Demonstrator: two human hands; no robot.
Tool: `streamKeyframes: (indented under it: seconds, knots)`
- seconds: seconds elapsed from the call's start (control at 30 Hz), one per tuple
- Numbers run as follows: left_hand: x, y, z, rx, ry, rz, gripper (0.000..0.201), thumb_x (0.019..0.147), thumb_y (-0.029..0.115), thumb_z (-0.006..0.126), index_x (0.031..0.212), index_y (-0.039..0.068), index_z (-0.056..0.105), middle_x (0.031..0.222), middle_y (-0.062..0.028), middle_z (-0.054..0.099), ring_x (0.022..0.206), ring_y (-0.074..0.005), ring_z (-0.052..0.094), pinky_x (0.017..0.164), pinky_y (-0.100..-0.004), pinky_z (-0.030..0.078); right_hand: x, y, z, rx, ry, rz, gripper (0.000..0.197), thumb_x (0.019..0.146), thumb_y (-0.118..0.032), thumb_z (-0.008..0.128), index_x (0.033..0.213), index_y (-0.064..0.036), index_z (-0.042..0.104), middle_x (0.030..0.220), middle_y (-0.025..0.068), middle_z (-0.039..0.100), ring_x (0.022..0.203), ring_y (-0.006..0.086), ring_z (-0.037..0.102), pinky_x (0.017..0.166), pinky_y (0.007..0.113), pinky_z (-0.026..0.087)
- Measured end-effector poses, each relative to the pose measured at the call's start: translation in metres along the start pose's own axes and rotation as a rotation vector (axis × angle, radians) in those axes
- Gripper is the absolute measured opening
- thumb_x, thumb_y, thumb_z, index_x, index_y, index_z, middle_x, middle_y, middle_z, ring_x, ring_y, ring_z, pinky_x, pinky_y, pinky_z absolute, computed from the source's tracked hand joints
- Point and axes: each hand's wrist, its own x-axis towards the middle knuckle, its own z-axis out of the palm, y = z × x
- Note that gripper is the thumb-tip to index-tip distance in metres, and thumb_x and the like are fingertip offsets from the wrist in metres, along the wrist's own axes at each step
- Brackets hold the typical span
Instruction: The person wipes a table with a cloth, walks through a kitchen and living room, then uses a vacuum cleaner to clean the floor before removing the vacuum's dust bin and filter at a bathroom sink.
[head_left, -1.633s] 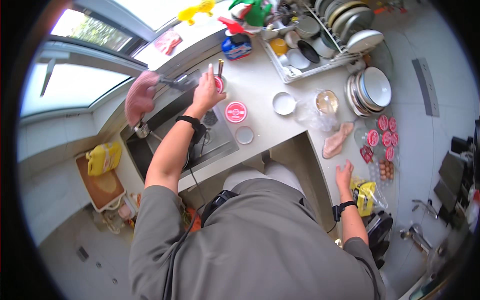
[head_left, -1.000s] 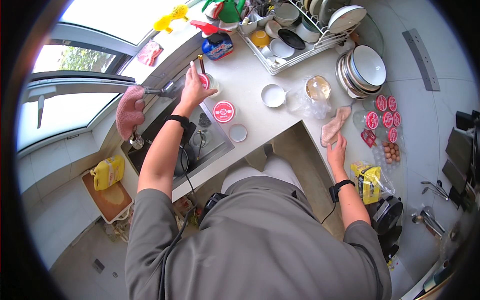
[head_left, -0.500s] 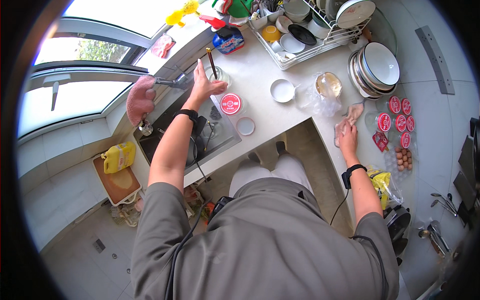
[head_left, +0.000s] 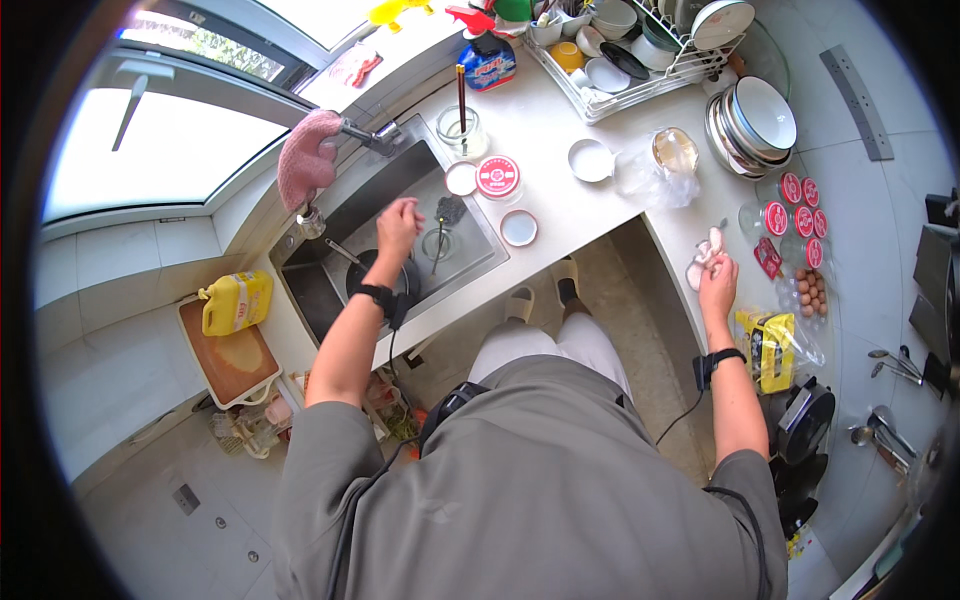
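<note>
Left hand (head_left: 398, 226), loosely curled and apparently empty, has left the glass jar (head_left: 474, 136) unheld, while right hand (head_left: 717, 284) pinches pink cloth (head_left: 694, 274)

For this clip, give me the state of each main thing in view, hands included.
Left hand: above the sink, fingers curled
Right hand: fingers on the pink cloth
Pink cloth: bunched up
Glass jar: uncovered, chopsticks standing in it
Red-lidded jar: lid on
Loose lids: lying pale side up
Spray bottle: upright
Bowls: stacked
Eggs: uncovered

Matt cloth (head_left: 694, 274), smooth glass jar (head_left: 473, 141)
</note>
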Motion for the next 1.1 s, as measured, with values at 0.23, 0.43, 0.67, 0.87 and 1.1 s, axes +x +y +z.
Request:
streamKeyframes:
  seconds: [0.23, 0.43, 0.67, 0.87, 1.1]
  knots:
    - [-0.110, 0.043, 0.032, 0.452, -0.505, 0.344, 0.038, 0.098, 0.034, 0.062, 0.076, 0.004, 0.069, 0.065, -0.0054, 0.070, 0.061, -0.0257, 0.070, 0.059, -0.0381, 0.053, -0.129, -0.088, -0.043, 0.268, -0.249, -0.060, 0.019, 0.085, -0.007, 0.063, 0.104, -0.0060, 0.060, 0.103, 0.0168, 0.060, 0.097, 0.0348, 0.062, 0.083, 0.041, 0.051]
    - [-0.220, 0.123, 0.139, 0.182, -1.009, 1.098, 0.054, 0.085, -0.003, 0.055, 0.138, 0.002, 0.051, 0.135, -0.0218, 0.054, 0.124, -0.0372, 0.053, 0.105, -0.0422, 0.046, -0.233, -0.130, -0.099, 0.456, -0.382, -0.134, 0.023, 0.084, 0.000, 0.058, 0.104, -0.0101, 0.063, 0.102, 0.0126, 0.062, 0.097, 0.0347, 0.063, 0.081, 0.042, 0.052]
    - [-0.360, 0.150, 0.260, 0.368, -1.791, 1.042, 0.031, 0.090, 0.016, 0.061, 0.119, 0.006, 0.060, 0.094, -0.0229, 0.069, 0.087, -0.0433, 0.065, 0.078, -0.0491, 0.051, -0.371, -0.071, -0.186, 0.425, -0.056, 0.118, 0.037, 0.083, 0.005, 0.055, 0.117, -0.0086, 0.063, 0.111, 0.0129, 0.063, 0.101, 0.0355, 0.063, 0.085, 0.042, 0.053]
    - [-0.459, 0.127, 0.382, 0.950, -1.612, 1.194, 0.028, 0.096, 0.033, 0.058, 0.111, 0.009, 0.064, 0.100, -0.0205, 0.070, 0.095, -0.0439, 0.064, 0.080, -0.0530, 0.050, -0.615, 0.062, -0.200, 0.520, 0.376, 0.735, 0.035, 0.089, -0.001, 0.058, 0.124, -0.0035, 0.060, 0.107, 0.0134, 0.066, 0.095, 0.0240, 0.066, 0.080, 0.037, 0.055]
    - [-0.514, 0.027, 0.520, 1.479, -1.174, 2.503, 0.033, 0.093, 0.030, 0.064, 0.122, 0.015, 0.068, 0.102, -0.0110, 0.073, 0.095, -0.0268, 0.070, 0.069, -0.0472, 0.056, -0.922, 0.142, -0.214, 0.404, 0.499, 1.321, 0.024, 0.088, -0.009, 0.061, 0.111, -0.0027, 0.068, 0.095, 0.0165, 0.072, 0.086, 0.0301, 0.070, 0.077, 0.036, 0.055]
